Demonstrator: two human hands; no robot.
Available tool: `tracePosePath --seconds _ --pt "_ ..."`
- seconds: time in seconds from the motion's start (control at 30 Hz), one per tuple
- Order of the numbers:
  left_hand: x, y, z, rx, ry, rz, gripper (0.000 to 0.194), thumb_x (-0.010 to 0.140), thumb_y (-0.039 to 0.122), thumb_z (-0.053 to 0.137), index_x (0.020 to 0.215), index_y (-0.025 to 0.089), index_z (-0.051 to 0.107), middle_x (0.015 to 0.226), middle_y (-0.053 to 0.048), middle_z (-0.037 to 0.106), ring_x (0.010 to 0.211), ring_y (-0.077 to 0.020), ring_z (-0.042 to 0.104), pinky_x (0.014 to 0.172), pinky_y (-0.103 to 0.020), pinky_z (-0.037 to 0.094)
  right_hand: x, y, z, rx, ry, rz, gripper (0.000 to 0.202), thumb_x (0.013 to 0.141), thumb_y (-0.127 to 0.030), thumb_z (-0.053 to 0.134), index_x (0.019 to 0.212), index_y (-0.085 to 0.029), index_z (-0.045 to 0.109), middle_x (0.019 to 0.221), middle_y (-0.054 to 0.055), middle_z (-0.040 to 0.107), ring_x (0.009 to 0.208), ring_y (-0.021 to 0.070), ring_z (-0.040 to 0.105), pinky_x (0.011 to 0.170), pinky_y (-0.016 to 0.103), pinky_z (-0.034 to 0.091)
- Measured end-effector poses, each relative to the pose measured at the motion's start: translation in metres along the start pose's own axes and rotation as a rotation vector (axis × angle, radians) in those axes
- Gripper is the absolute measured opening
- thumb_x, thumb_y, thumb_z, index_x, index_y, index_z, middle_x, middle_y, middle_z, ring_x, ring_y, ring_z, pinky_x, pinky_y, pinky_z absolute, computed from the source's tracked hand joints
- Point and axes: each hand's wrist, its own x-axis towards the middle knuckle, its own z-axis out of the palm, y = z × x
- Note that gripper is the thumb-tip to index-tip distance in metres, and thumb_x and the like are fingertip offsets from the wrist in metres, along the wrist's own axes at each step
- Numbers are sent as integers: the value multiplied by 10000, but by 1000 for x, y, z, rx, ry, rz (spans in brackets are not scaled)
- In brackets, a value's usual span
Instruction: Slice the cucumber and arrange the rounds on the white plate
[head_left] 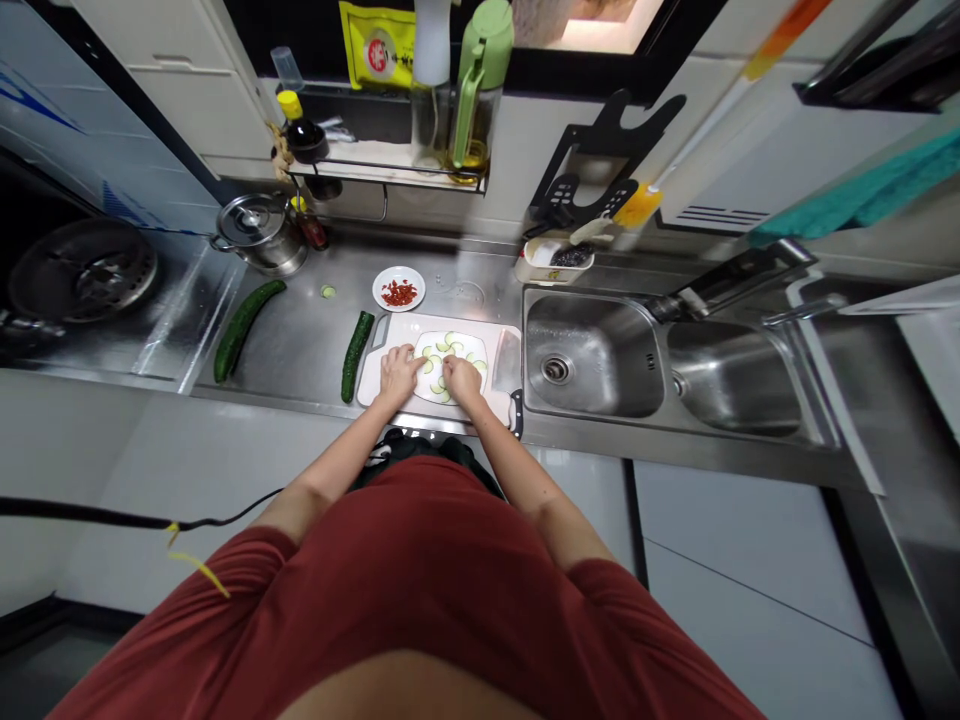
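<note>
A white plate (430,394) rests on the pale cutting board (373,384), with curved cucumber slices (451,342) laid out in a pattern on it. At the plate's left edge is my left hand (399,376), its fingers apart and nothing visible in them. My right hand (462,382) is closed in a pinch low over the plate's right half; its own fingers hide whatever is between them. A knife (516,412) with a black riveted handle lies at the board's right end. Left of the board lies a cut length of cucumber (358,357).
A small dish of chopped red pieces (399,288) stands behind the board. Farther left are a whole cucumber (246,330), a lidded pot (261,232) and a stove burner (82,272). A double sink (592,355) lies right; a shelf (382,168) with bottles hangs above.
</note>
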Motion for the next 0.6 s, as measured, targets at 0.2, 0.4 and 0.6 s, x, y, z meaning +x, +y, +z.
tracePosePath --seconds 0.2,0.4,0.6 --pt "3 3 0 23 -53 32 408 895 181 411 1152 382 656 1384 -49 415 1222 -291 332 979 -453 302 -1 -3 3 -35 -7 -43 324 976 -293 362 1164 -272 625 1082 46 675 963 184 613 775 252 415" --pt "4 7 -4 60 -80 25 393 902 202 401 1155 361 657 1379 -59 418 1221 -289 331 976 -446 303 0 -4 2 -53 -20 -38 321 976 -299 367 1158 -270 630 1067 51 679 945 187 620 772 252 415" --pt "4 8 -5 108 -110 18 419 883 174 409 1178 361 640 1381 -64 417 1216 -288 338 965 -448 307 1 -5 0 -51 -38 -41 312 976 -301 373 1145 -269 633 1084 55 677 952 189 619 775 255 416"
